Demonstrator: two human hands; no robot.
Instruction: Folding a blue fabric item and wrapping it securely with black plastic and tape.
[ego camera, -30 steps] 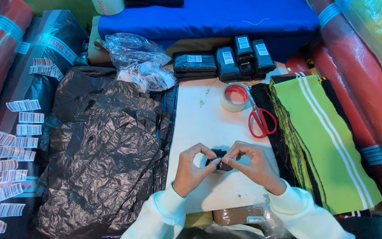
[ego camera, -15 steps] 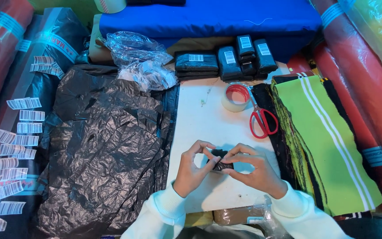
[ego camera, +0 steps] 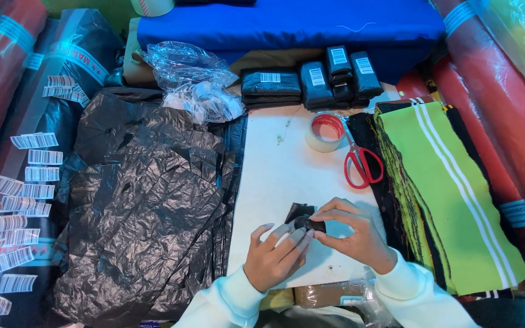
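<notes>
- Our right hand (ego camera: 350, 234) pinches a small black folded piece of fabric (ego camera: 307, 222) between thumb and fingertips, just above the white bench (ego camera: 287, 176).
- Our left hand (ego camera: 274, 255) lies half open, its fingertips touching the underside of the same piece without closing on it.
- The piece is dark, matte and rolled into a tight wad, with a flat flap sticking out toward the upper left.
- Near it, up the bench, lie red-handled scissors (ego camera: 363, 164) beside a roll of clear tape with a red core (ego camera: 326, 130).
- To the right is a stack of lime-green knit bands with white stripes (ego camera: 451, 188); to the left, crumpled black plastic sheeting (ego camera: 147, 194).
- Farther back stand black wrapped packets with white labels (ego camera: 311, 82).
</notes>
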